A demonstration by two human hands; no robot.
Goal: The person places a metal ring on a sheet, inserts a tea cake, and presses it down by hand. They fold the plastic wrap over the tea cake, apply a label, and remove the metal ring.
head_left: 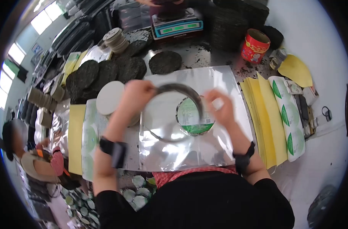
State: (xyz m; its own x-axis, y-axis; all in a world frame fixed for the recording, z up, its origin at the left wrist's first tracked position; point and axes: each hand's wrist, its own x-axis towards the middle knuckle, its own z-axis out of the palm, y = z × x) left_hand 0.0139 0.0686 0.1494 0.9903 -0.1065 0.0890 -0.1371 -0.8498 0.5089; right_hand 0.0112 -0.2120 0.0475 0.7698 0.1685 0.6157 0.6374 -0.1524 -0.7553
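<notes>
A dark grey hoop [177, 87], blurred by motion, is held tilted above a stack of clear plastic sheets [162, 156]. My left hand [138, 94] is closed on the hoop's upper left side. At its right, my right hand [221, 106] has its fingers pinched together, also smeared. Whether they touch the hoop or hold something small cannot be made out. Beneath the hoop, a round cake with a dark rim and a green and white printed label [191, 118] lies on the plastic. A round white disc [110, 98] sits beside my left wrist.
Dark round cakes [165, 62] lie behind the sheets. Farther back are a scale [177, 27] and a red tin [255, 46]. Yellow sheets [263, 122] and label sheets [284, 114] flank the right side. Another person [40, 160] is at the left.
</notes>
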